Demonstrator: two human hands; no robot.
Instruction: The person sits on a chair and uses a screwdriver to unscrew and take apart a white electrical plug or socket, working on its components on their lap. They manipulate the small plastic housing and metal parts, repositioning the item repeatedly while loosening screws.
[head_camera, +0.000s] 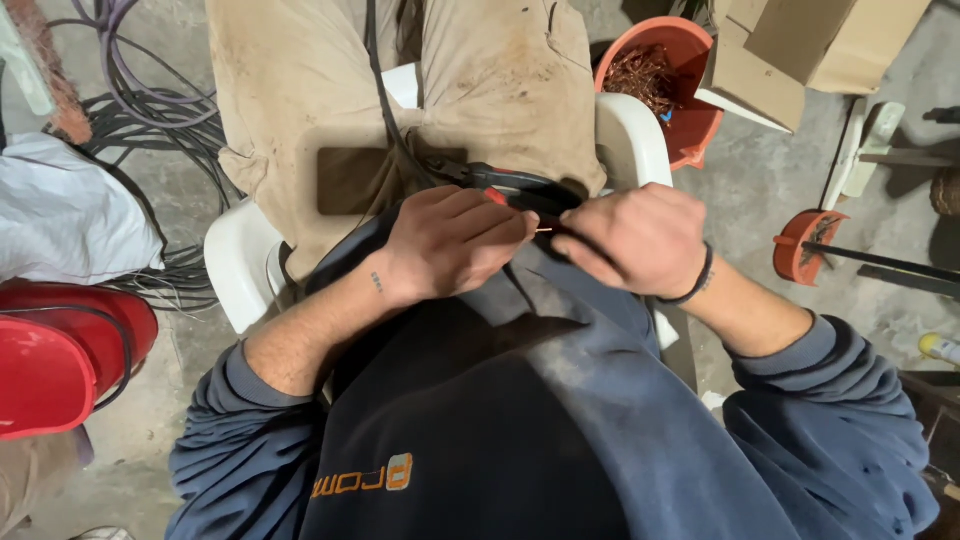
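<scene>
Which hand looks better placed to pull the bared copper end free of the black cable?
Probably the left hand: its fingertips sit right at the short exposed copper wire end. The right hand is wrapped around the black cable, near a red-and-black handled tool, so it looks busy holding.

Glossy white plastic chair (232, 262), matt stained cloth trousers (300, 70), bare copper wire (543, 231), glossy orange plastic bucket (690, 70).
</scene>
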